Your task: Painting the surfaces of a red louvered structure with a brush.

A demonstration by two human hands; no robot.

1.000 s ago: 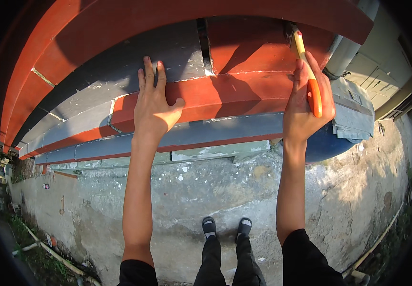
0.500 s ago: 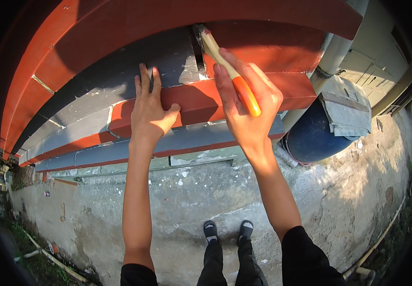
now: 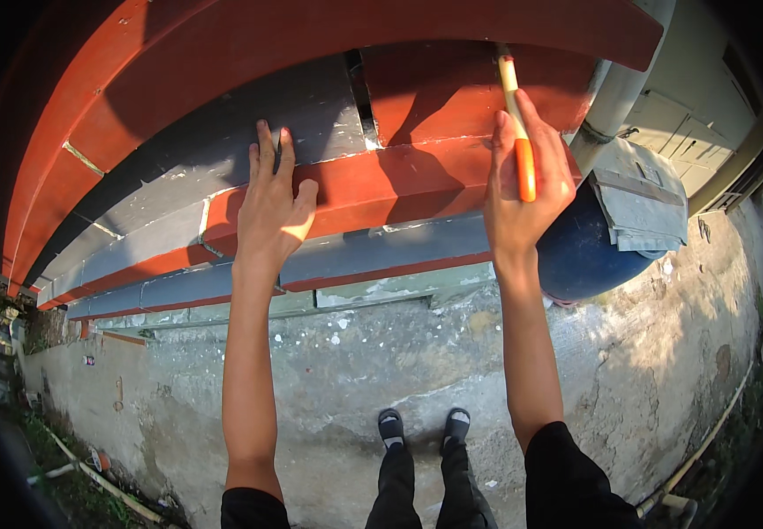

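Observation:
My right hand grips a paintbrush with a cream and orange handle. Its bristle end points away from me and meets the red panel just under the overhanging red ledge; the bristles are mostly hidden there. My left hand lies with spread fingers on the dark grey panel and the front edge of the red step. A dark gap with a pale, chipped lower end separates the grey panel from the red one.
At the right stands a dark blue barrel with a grey sheet over it, beside a pale pipe. Below the steps stretches a stained concrete floor, where my feet stand. Thin poles and plants line the outer edges.
My right hand has moved right with the paintbrush, from the dark gap to the red panel, and the brush now stands more upright. My left hand has shifted only slightly.

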